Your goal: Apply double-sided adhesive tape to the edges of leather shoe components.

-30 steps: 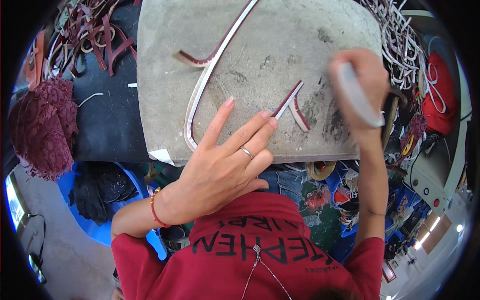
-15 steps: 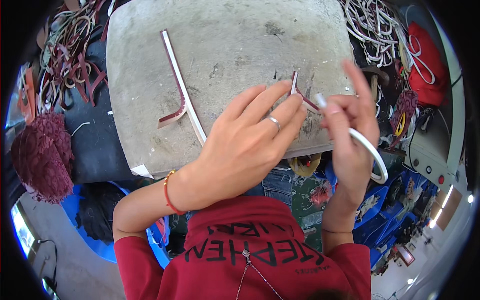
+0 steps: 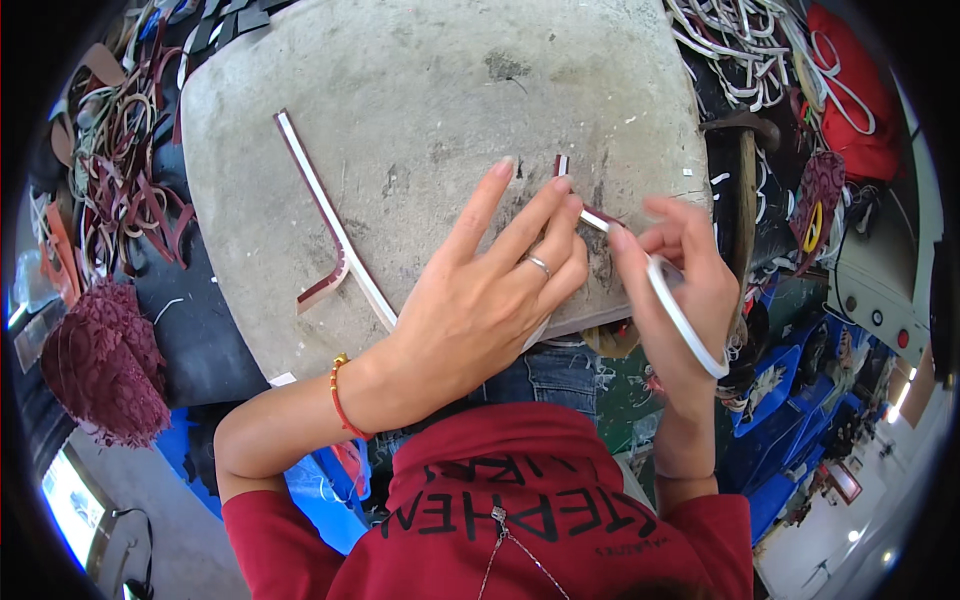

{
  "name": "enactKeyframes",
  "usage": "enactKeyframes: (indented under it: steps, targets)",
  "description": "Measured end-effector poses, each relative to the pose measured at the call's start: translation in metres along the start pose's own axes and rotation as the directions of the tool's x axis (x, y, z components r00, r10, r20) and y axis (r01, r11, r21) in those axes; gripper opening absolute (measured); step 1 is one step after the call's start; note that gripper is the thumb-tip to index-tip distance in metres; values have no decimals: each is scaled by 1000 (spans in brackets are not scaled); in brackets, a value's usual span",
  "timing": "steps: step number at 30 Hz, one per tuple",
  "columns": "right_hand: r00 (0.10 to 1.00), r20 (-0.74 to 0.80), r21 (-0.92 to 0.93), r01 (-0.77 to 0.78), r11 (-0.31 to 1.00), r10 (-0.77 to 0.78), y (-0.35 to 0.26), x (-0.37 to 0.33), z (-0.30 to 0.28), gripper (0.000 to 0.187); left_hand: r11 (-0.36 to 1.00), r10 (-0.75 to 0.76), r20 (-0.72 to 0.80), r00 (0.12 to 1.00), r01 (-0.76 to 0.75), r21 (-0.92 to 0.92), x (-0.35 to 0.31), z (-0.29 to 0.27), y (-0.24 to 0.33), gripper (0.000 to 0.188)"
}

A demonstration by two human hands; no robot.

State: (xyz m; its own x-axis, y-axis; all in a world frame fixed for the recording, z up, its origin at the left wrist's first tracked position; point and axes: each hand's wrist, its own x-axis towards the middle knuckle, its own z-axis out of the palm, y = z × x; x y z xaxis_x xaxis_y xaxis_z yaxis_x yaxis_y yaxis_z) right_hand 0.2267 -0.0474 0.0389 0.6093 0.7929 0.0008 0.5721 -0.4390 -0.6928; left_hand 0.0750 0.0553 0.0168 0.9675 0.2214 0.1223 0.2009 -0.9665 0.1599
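A maroon leather strip with a white band along it (image 3: 315,180) lies on the grey work slab, forking near the middle into a curled, notched maroon tail. It runs under my left hand (image 3: 505,275), which rests palm down with fingers spread, its middle and ring fingertips pressing the strip's other end (image 3: 561,165). There a second maroon tail angles right, with white cord along it. My right hand (image 3: 685,255) pinches the white cord (image 3: 688,318) between thumb and fingers at that tail. The cord loops round below the palm. What lies beneath my left palm is hidden.
The grey slab (image 3: 440,90) has worn, stained patches. A hammer (image 3: 745,170) lies along its right edge. White cords (image 3: 735,45) heap at back right, beside red cloth (image 3: 850,100). Leather scraps (image 3: 130,130) pile at left, near a maroon lace-like bundle (image 3: 105,360).
My right hand has moved left and down, bringing the white cord's end onto the maroon tail. Its raised index finger has bent in. My left index finger has lifted away from the others.
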Motion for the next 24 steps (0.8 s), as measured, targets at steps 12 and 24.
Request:
enactKeyframes:
  steps: [12,24]
  targets:
    - [955,-47,-266,272,925,-294,14,-6,-3,13,991,62,7,998,-63,122,23,-12,8,54]
    - [962,-186,-10,204,979,-202,-14,-12,-12,24,919,-353,-317,881,262,-295,-75,-35,0,38]
